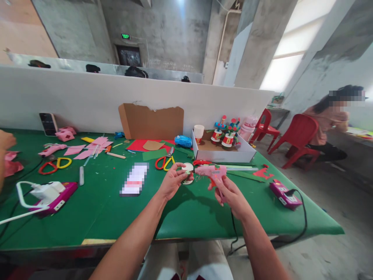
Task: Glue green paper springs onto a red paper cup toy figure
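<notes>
Both forearms reach forward over the near edge of the green table [96,210], wrists slightly raised. The left hand [171,182] pinches a small white round piece [188,170] at its rim, fingers clamped on it, held just above the table. The right hand [229,192] grips the handle of a pink glue gun [211,171], fingers wrapped tight, nozzle pointing toward 9 o'clock and almost touching the piece. Red-and-yellow scissors [164,161] lie at 11 o'clock of the left hand; a white box [224,153] sits at 12 o'clock of the right.
</notes>
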Demonstrator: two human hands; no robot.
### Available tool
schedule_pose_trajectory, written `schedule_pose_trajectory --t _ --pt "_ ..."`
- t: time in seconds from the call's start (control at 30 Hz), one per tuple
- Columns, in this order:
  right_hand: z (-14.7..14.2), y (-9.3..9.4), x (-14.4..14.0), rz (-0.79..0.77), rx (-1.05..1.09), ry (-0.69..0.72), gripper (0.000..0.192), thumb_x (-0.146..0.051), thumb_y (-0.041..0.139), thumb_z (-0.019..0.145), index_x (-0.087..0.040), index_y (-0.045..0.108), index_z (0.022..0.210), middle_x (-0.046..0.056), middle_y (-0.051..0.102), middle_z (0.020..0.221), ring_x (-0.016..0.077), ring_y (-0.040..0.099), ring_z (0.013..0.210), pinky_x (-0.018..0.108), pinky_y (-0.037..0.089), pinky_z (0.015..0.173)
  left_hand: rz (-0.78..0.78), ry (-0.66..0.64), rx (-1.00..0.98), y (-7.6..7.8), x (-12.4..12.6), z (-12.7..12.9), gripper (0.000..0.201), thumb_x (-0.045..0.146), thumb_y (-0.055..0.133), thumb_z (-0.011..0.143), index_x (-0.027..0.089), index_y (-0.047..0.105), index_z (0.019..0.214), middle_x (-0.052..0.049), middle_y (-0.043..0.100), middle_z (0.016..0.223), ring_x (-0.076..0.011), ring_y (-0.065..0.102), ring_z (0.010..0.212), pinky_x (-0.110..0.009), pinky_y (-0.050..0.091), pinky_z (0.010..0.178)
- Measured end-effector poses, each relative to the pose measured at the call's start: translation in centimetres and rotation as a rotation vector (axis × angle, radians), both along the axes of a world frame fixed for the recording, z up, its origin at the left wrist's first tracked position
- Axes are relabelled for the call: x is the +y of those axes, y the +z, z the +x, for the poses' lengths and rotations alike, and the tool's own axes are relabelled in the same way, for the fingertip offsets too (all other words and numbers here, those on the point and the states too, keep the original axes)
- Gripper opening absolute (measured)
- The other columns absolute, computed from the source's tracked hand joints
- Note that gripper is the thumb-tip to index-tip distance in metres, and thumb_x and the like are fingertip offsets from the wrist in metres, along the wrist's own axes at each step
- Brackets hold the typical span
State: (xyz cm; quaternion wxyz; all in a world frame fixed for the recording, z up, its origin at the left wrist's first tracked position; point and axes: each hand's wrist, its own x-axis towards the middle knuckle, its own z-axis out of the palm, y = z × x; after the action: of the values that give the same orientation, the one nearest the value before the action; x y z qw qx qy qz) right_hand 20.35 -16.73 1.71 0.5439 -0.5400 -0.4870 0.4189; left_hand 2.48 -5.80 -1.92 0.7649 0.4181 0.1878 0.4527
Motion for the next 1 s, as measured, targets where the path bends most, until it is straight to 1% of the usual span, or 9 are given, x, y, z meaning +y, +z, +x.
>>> schedule_pose_trajectory --t 0.17,0.27,0.37,0.47,0.57,0.67,0.77,0.9,1.0 --pt "0.2 1.7 -0.7 -0.021 -0.032 -0.085 0.046 -0.061 0.069 0.071 -0.018 0.056 0.079 -0.005 0.054 0.057 0.005 0.039 0.038 0.019 0.032 0.034 -0.016 -0.025 -0.017 0.1 -0.1 -0.2 0.056 0.033 0.088 0.059 0.018 0.049 0.096 -0.004 0.075 0.078 -0.0182 0.073 0.069 -0.03 0.054 0.073" --pt "0.6 2.2 -1.1 -0.068 0.067 -0.116 0.043 -0.053 0.077 0.065 -0.018 0.057 0.08 -0.008 0.049 0.048 0.0043 0.034 0.036 0.018 0.028 0.033 -0.025 -0.041 -0.029 0.2 -0.1 0.0 0.056 0.035 0.088 0.059 0.018 0.049 0.095 -0.005 0.076 0.078 -0.0219 0.074 0.073 -0.033 0.055 0.075" --pt "1.9 1.8 -1.4 -0.074 0.217 -0.106 0.042 -0.048 0.081 0.062 -0.017 0.059 0.079 -0.01 0.044 0.041 0.004 0.031 0.034 0.017 0.027 0.032 -0.039 -0.045 -0.009 0.6 -0.2 0.0 0.058 0.039 0.088 0.058 0.018 0.048 0.095 -0.006 0.075 0.078 -0.0242 0.074 0.073 -0.036 0.055 0.076" --pt "4.3 1.0 -1.5 -0.068 0.329 -0.156 0.038 -0.043 0.082 0.061 -0.016 0.062 0.08 -0.009 0.044 0.039 0.0044 0.031 0.033 0.017 0.03 0.031 -0.038 0.048 0.118 1.4 -0.7 -1.7 0.054 0.04 0.085 0.062 0.017 0.05 0.095 -0.005 0.075 0.078 -0.0225 0.073 0.068 -0.036 0.054 0.076" --pt "7.2 0.0 -1.5 -0.135 0.301 -0.36 0.031 -0.034 0.08 0.061 -0.017 0.061 0.077 -0.002 0.061 0.053 0.005 0.038 0.033 0.017 0.033 0.029 -0.007 0.239 0.237 2.3 -1.4 -5.2 0.048 0.035 0.081 0.068 0.018 0.052 0.103 -0.004 0.076 0.081 -0.0203 0.073 0.073 -0.033 0.053 0.077" --pt "9.4 -1.4 -1.2 -0.357 0.154 -0.48 0.019 -0.026 0.073 0.068 -0.017 0.056 0.067 -0.002 0.057 0.051 0.0062 0.042 0.033 0.017 0.034 0.03 -0.026 0.329 0.256 3.0 -2.2 -8.1 0.054 0.028 0.08 0.069 0.018 0.052 0.114 -0.006 0.076 0.089 -0.0204 0.073 0.087 -0.032 0.053 0.083" --pt "10.9 -2.7 -0.8 -0.545 -0.102 -0.482 0.019 -0.028 0.062 0.077 -0.019 0.052 0.064 -0.004 0.049 0.046 0.0097 0.045 0.034 0.021 0.037 0.035 -0.069 0.329 0.228 3.1 -3.3 -8.8 0.059 0.023 0.081 0.067 0.018 0.051 0.118 -0.007 0.075 0.094 -0.0216 0.072 0.093 -0.033 0.053 0.086" --pt "12.3 -3.1 -0.6 -0.608 -0.789 -0.446 0.028 -0.04 0.053 0.083 -0.019 0.056 0.064 0.005 0.06 0.058 0.021 0.063 0.058 0.031 0.047 0.055 -0.042 0.333 0.133 2.7 -4.9 -7.5 0.062 0.025 0.078 0.07 0.018 0.049 0.124 -0.009 0.075 0.098 -0.0239 0.07 0.098 -0.039 0.052 0.09" --pt "11.8 -2.2 -0.7 -0.55 -1.124 -0.565 0.032 -0.049 0.055 0.081 -0.019 0.059 0.069 0.014 0.066 0.078 0.0317 0.066 0.085 0.039 0.048 0.07 -0.014 0.375 0.07 2.2 -5.8 -6.8 0.064 0.027 0.078 0.072 0.02 0.047 0.128 -0.009 0.075 0.099 -0.0232 0.069 0.1 -0.037 0.051 0.09"
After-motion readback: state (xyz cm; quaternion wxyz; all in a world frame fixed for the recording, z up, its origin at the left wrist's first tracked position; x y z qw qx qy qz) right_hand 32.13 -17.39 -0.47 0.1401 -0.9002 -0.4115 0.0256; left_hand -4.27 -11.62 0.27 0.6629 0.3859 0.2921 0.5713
